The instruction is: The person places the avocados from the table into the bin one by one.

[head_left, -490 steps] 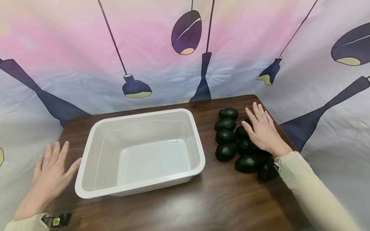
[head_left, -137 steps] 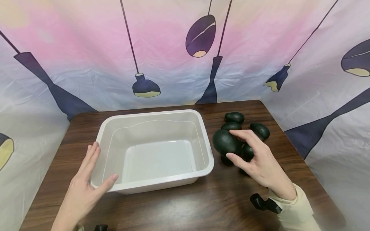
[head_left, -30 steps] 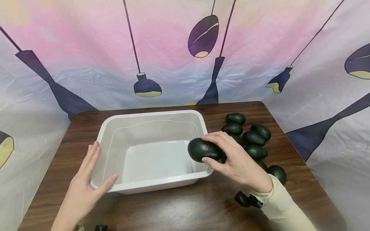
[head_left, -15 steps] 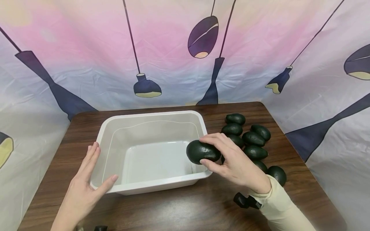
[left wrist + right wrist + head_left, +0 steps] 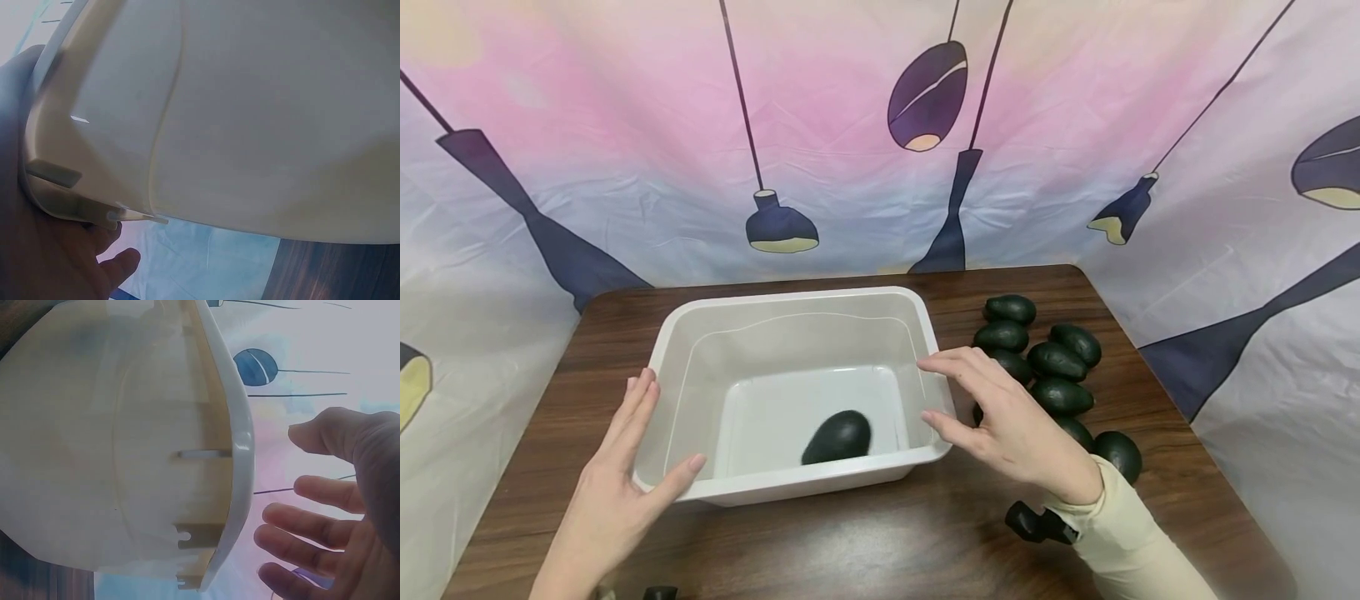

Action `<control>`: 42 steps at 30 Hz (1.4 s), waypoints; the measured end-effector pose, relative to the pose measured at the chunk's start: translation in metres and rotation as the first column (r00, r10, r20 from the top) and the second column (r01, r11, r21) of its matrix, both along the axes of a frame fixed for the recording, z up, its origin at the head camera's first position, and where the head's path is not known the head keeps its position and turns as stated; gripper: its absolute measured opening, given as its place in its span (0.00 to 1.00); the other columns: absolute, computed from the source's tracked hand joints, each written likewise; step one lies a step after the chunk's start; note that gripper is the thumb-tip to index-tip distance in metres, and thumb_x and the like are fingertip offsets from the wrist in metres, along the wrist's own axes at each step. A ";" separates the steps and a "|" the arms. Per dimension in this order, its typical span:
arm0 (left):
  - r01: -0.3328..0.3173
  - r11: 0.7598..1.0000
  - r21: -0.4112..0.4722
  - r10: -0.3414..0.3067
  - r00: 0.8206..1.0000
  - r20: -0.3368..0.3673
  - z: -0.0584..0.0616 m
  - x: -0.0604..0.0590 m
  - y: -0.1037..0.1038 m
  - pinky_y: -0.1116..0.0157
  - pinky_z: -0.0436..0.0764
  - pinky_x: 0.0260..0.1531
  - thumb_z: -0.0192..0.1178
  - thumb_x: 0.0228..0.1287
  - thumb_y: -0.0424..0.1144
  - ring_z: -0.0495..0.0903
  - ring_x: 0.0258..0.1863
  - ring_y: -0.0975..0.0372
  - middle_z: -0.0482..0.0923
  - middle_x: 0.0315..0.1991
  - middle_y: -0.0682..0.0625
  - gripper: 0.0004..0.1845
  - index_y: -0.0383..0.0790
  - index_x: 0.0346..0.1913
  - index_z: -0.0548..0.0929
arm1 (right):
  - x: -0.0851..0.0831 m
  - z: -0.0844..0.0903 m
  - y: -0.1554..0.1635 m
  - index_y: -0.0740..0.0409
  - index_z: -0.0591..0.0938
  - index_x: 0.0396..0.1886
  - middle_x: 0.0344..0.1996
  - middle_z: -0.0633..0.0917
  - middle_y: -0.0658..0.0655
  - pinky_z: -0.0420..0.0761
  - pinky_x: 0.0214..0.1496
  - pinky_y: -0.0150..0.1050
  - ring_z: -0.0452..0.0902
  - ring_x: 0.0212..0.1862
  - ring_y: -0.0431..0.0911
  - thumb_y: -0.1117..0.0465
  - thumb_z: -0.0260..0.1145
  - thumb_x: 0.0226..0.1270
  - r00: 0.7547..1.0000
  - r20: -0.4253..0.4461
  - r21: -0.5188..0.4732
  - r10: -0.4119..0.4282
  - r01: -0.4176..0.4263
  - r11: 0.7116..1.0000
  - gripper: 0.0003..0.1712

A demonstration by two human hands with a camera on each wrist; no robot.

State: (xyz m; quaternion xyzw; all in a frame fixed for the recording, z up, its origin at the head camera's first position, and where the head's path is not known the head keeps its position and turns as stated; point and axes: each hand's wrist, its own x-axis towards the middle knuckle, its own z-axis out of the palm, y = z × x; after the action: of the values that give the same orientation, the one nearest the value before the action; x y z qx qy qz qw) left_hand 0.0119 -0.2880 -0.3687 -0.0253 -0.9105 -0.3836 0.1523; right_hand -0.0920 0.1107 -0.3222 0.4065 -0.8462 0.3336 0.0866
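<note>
Inside the white plastic tub (image 5: 790, 477), a lone avocado (image 5: 841, 435); both hands relaxed

Closest to me, along the bottom of the head view, runs the wood-grain table (image 5: 865, 554), with a small black device (image 5: 661, 592) cut off by the lower edge. A second black piece (image 5: 1039, 523) sits at the cream sleeve (image 5: 1131, 537) on the right.

Just beyond, the left hand (image 5: 617, 483) lies at the tub's near left corner, fingers extended along the left side and thumb spread toward the front rim. On the left wrist feed I see it close up against that corner, though I can't tell how firmly it touches. Across from it, the right hand (image 5: 1000, 421) hovers at the right rim, thumb and fingers gently bent and well parted, gripping nothing; the right wrist feed shows me a gap between its thumb and the rim.

Past the front rim, the avocado is low in the tub, slightly right of the middle, its narrower end to the lower left. The rim hides its underside from me, so I can't tell whether it is at rest.

Farther right, more avocados (image 5: 1057, 361) cluster on the table, some partly covered by the right hand. Behind everything hangs a pastel cloth (image 5: 827, 108) printed with dark pendant lamps (image 5: 782, 223).
</note>
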 end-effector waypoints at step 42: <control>0.010 1.000 -0.011 -0.011 1.000 -0.022 0.003 0.000 0.002 0.80 0.46 0.61 0.73 0.53 0.35 0.43 0.75 0.65 0.48 0.77 0.55 0.51 0.50 0.77 0.54 | -0.005 -0.012 0.036 0.49 0.73 0.65 0.59 0.74 0.47 0.69 0.61 0.33 0.70 0.61 0.42 0.61 0.70 0.63 0.991 0.044 -0.092 -0.128 0.131 0.987 0.30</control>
State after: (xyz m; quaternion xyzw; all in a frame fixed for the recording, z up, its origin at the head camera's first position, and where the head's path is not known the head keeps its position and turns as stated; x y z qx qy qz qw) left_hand 0.0115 -0.2864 -0.3661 -0.0350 -0.9107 -0.3793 0.1599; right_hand -0.0967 0.1464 -0.3341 0.3397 -0.8556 0.3745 0.1111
